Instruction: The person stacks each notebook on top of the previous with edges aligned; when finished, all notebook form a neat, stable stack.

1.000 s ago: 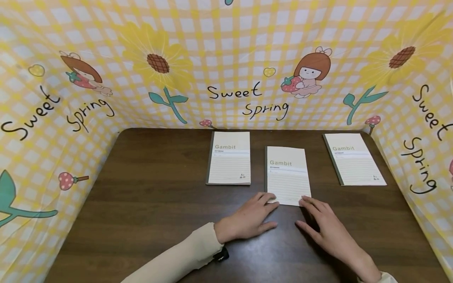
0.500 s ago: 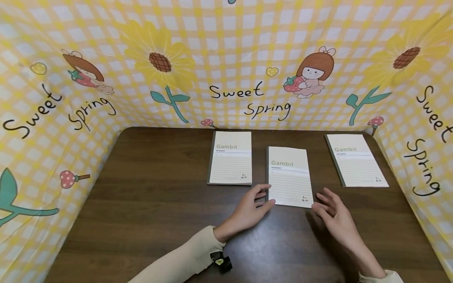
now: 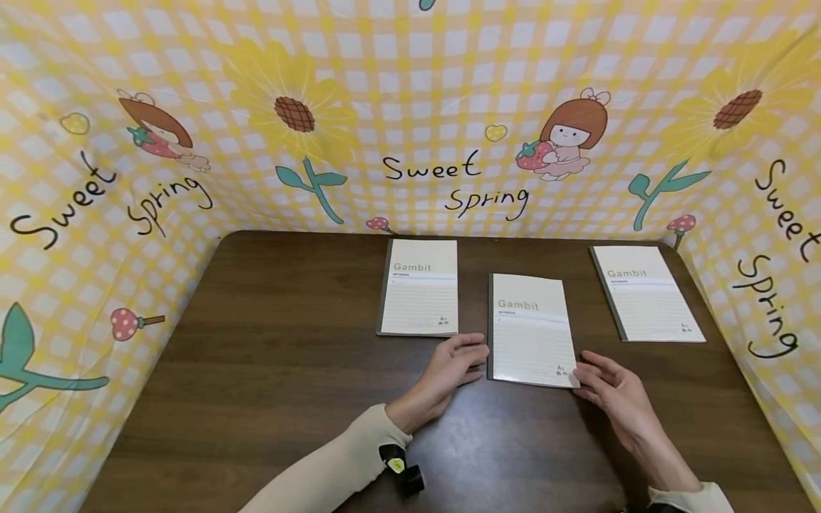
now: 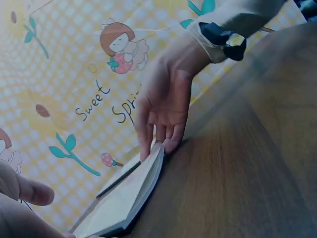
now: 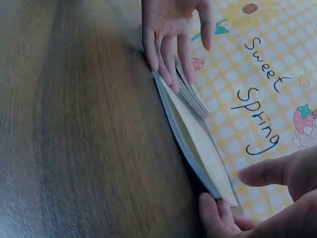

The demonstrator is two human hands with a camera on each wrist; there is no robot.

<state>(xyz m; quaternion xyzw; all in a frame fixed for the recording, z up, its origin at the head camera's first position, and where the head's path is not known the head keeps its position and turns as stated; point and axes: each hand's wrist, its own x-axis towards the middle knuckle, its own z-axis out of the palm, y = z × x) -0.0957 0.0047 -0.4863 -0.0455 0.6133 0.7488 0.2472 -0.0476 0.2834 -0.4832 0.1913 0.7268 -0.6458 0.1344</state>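
The middle notebook (image 3: 532, 331), cream with a grey spine and "Gambit" on its cover, lies between my hands. At its spine side, my left hand (image 3: 449, 370) has its fingertips right at the lower left edge. My right hand (image 3: 618, 399) touches the lower right corner with its fingertips. Both wrist views show the notebook edge-on, its pages slightly parted, with the left hand (image 5: 171, 34) and right hand (image 4: 166, 104) at opposite ends. Each thumb stands apart from the cover.
Two matching notebooks lie flat on the brown table (image 3: 256, 399): the left notebook (image 3: 420, 288) close beside the middle one, the right notebook (image 3: 648, 293) near the far right corner. A yellow checked cloth (image 3: 410, 107) walls in the back and sides.
My hands have moved from the notebook's near edge to its two sides. The middle notebook has shifted slightly towards me and to the right; the other two stay put.
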